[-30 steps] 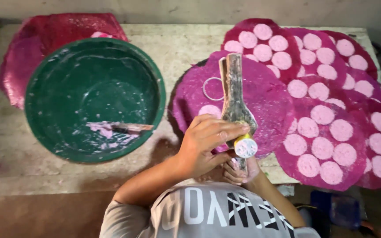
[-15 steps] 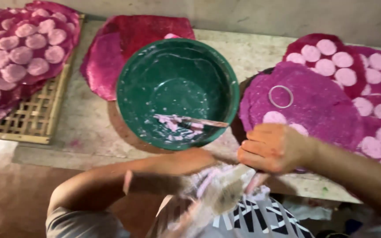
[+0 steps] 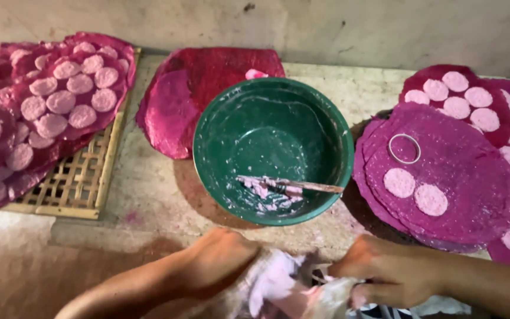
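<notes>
Between the two hands, at the near edge of the table (image 3: 149, 195), lies a crumpled pale bag (image 3: 284, 289) smeared with pink. The left hand (image 3: 219, 260) closes over its left end, fingers curled into the folds, and the right hand (image 3: 379, 272) pinches its right end in a tight grip. Just beyond both hands stands a green bowl (image 3: 231, 118) with pink paste at the bottom and a thin stick (image 3: 302, 186) lying in it. Beyond the right hand rests a stack of purple sheets (image 3: 473, 177), the top one carrying two pale pink discs (image 3: 414, 191) and a small metal ring (image 3: 404, 147). Far beyond the left hand, a bamboo tray (image 3: 78, 189) bears more sheets dotted with discs. A red sheet (image 3: 208, 77) lies behind the bowl.
</notes>
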